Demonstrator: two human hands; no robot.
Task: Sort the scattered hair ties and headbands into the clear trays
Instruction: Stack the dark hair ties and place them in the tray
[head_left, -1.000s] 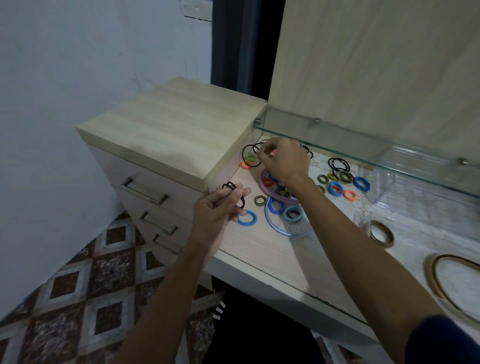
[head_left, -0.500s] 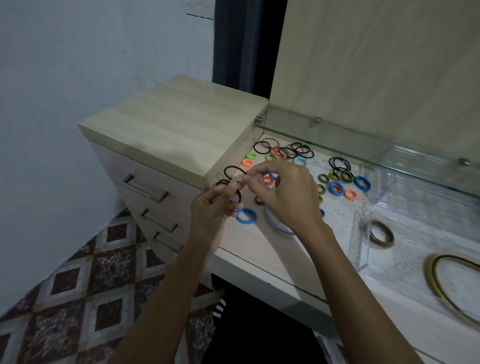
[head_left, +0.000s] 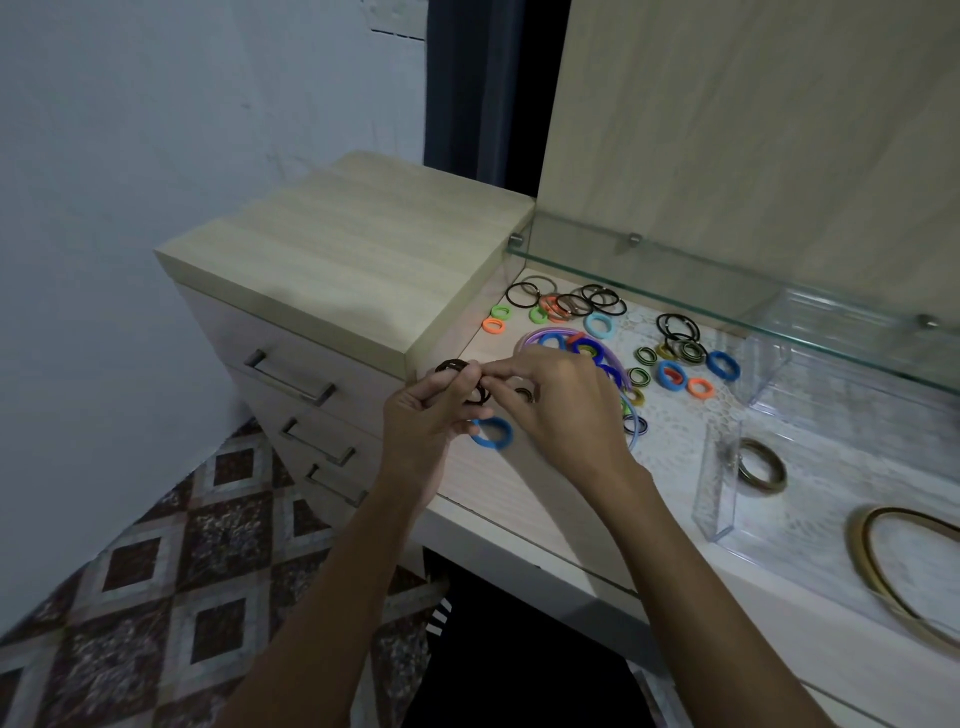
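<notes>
My left hand (head_left: 426, 415) grips a small bunch of thin black hair ties (head_left: 451, 367) at the desk's left end. My right hand (head_left: 558, 402) meets it and pinches the same black ties with thumb and forefinger. A blue hair tie (head_left: 492, 432) lies just under both hands. Several coloured and black hair ties (head_left: 566, 304) are scattered further back, along with purple and blue headbands (head_left: 550, 335) partly hidden by my right hand. A clear tray (head_left: 719, 483) to the right holds a bronze ring-shaped band (head_left: 761, 470) and a large gold headband (head_left: 893, 566).
A raised drawer unit (head_left: 353, 260) with metal handles stands left of the desk. A glass shelf (head_left: 727, 291) runs over the back of the desk. A second clear tray (head_left: 769, 374) sits under it. A patterned tile floor lies below on the left.
My right hand came back from the far pile carrying a black tie and joined my left hand, which kept its bunch. The view shifted slightly.
</notes>
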